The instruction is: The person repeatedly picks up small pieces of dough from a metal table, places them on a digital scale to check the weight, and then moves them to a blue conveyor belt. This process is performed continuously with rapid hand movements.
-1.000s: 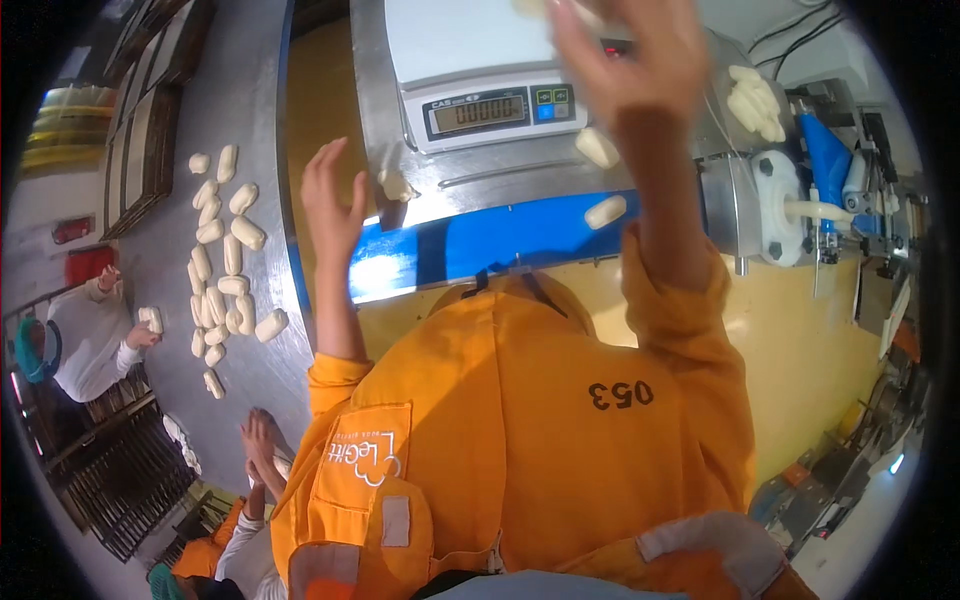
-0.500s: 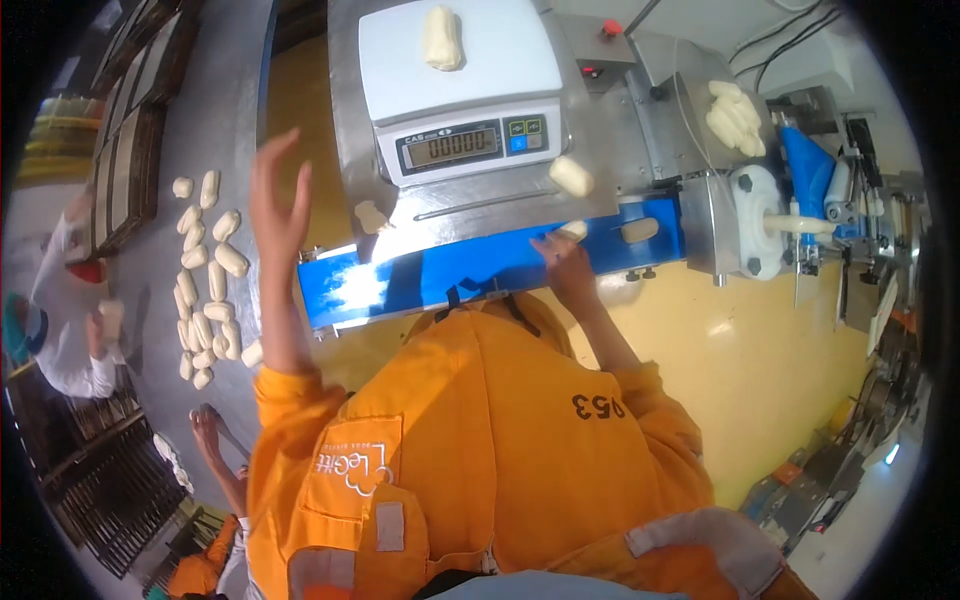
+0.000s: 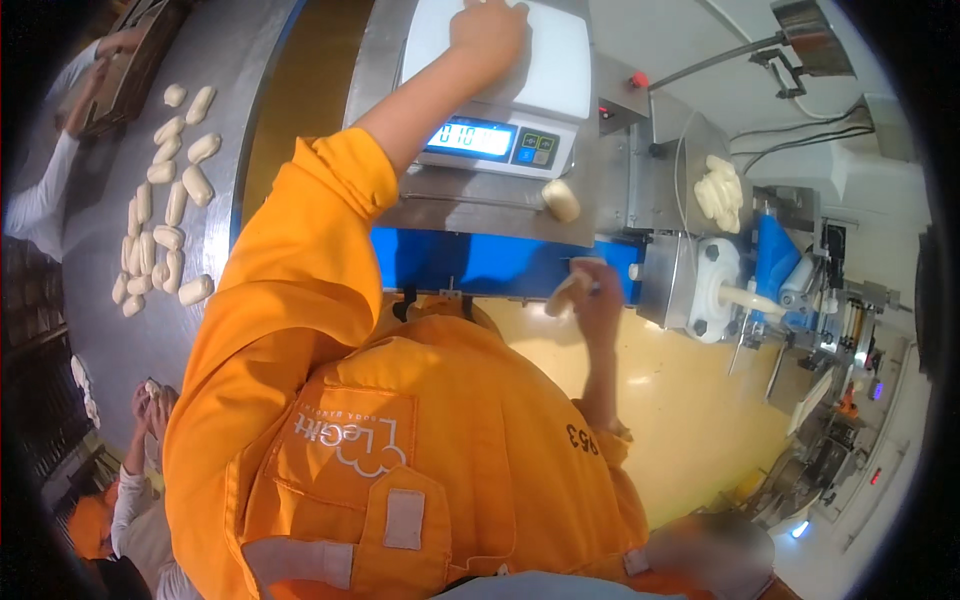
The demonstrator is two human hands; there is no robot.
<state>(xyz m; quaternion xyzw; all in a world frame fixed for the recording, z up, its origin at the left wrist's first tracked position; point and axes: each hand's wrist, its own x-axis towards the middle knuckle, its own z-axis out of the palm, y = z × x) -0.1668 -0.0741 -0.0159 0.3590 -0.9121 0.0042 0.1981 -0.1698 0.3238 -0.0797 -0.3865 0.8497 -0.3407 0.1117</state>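
A pale piece of dough [image 3: 564, 298] hangs from the right hand [image 3: 602, 302], at the near edge of the blue belt [image 3: 420, 258]; the fingers are bent in around it and have hold of it. The left hand [image 3: 487, 40] reaches over the top plate of the white scale [image 3: 550, 75]; its fingers curve down, and whether they have hold of anything I cannot tell. The scale stands on a steel desk [image 3: 450, 208], its lit display [image 3: 472, 138] facing the near edge. One dough roll [image 3: 561, 201] lies by that desk's near right corner, just beside the scale. At the belt's right end a machine [image 3: 663, 288] carries a heap of dough [image 3: 718, 193] on top, and a dough strand [image 3: 752, 301] sticks out at its right. On the second desk [image 3: 100, 210], to the left, many dough rolls [image 3: 174, 204] lie in a loose band; a co-worker's hands [image 3: 152, 406] are close together at its near edge.
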